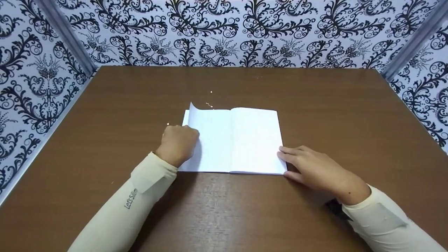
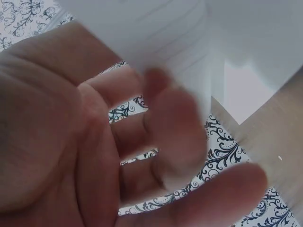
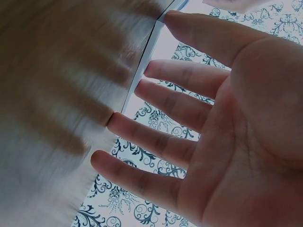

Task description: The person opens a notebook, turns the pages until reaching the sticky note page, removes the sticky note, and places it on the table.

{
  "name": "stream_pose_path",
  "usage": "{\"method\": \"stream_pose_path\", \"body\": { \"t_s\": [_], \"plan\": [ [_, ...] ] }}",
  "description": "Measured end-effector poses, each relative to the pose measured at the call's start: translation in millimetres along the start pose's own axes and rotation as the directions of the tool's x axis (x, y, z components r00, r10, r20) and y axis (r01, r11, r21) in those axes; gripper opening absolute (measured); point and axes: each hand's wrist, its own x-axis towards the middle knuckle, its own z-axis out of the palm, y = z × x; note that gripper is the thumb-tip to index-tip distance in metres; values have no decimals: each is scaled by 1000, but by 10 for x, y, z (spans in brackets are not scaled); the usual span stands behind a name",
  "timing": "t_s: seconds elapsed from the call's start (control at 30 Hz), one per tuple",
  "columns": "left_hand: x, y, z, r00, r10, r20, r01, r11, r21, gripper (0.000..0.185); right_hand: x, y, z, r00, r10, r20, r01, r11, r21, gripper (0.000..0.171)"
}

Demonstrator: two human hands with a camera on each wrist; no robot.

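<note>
**Open white booklet between two separated hands**

The white, rectangular paper booklet [image 1: 257, 140] lies open on the brown wood-grain table [image 1: 213, 213]. At its left side, the curled left hand [image 1: 179, 144] pinches a white paper leaf [image 1: 213, 136] whose far corner stands raised. At its right edge, the right hand [image 1: 313, 169] rests its extended fingertips. The left hand covers part of the booklet's left margin, and its fingertips show only in the left wrist view, blurred; faint lines mark the leaf there. A dark object [image 1: 336, 209], nearer the viewer and right of the booklet, is mostly hidden beneath the right wrist; its kind cannot be told. Both cream sleeves [image 1: 119, 213] are cut off by the frame. Beyond the booklet lie white flecks [image 1: 209, 104], then white panels with black floral scrolls [image 1: 224, 45].
</note>
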Motion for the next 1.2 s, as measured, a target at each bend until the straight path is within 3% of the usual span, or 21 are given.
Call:
{"method": "stream_pose_path", "body": {
  "t_s": [0.27, 0.7, 0.83, 0.93, 1.07, 1.2],
  "plan": [
    [24, 15, 4, 995, -25, 100, 23, 1000, 21, 20, -18, 5, 21, 1000, 13, 10, -13, 1000, 4, 56],
    [30, 134, -11, 996, 50, -70, -50, 999, -6, 18, -15, -7, 15, 1000, 8, -1, -8, 1000, 0, 56],
    [18, 210, -33, 995, 52, -85, -55, 998, -40, 30, -12, -6, 18, 1000, 6, -4, -6, 1000, 2, 56],
    [14, 293, -33, 984, 63, -168, -74, 995, -61, 33, -11, -6, 23, 1000, 1, -8, -1, 1000, 1, 56],
    [-5, 422, -55, 951, 86, -297, -111, 992, -67, 34, -9, -3, 26, 1000, -5, -11, 5, 1000, 1, 55],
    [-23, 534, -95, 927, 121, -354, -142, 989, -35, 37, -5, -1, 17, 1000, 1, -8, -1, 1000, -5, 55]
  ]
}}
